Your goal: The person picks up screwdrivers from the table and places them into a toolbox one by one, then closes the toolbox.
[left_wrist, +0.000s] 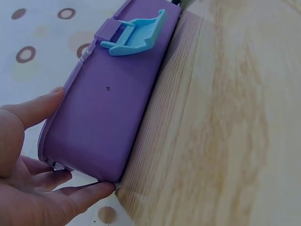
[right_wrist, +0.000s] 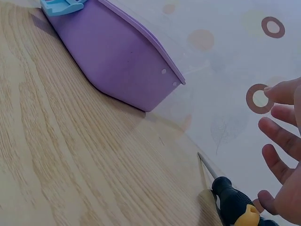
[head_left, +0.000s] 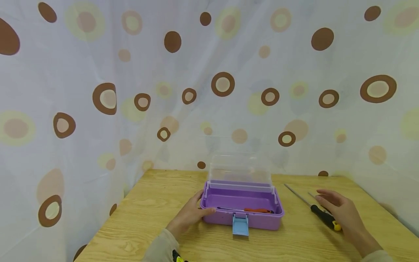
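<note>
- We see the left hand (head_left: 190, 214) gripping the left end of the purple box (head_left: 262, 222), lower centre, with an orange screwdriver (head_left: 258, 210) inside
- At lower right, we find the right hand (head_left: 340, 209) spread, gripping nothing, beside a black screwdriver (head_left: 322, 216)
- We judge a fingertip's brush could roll that handle; a bump could drop the raised lid (head_left: 240, 169)
- Below, we see a wooden table (head_left: 147, 207); behind, a spotted curtain (head_left: 183, 65)

A pale wooden table (head_left: 137, 218) with wavy brown grain carries an upright purple box (head_left: 262, 223), its clear lid raised. To the box's right, apart from it, a long screwdriver (head_left: 319, 214) with a black-and-yellow handle lies slanted, tip pointing away; a second thin shaft (head_left: 311, 195), partly hidden, shows beside it.
</note>
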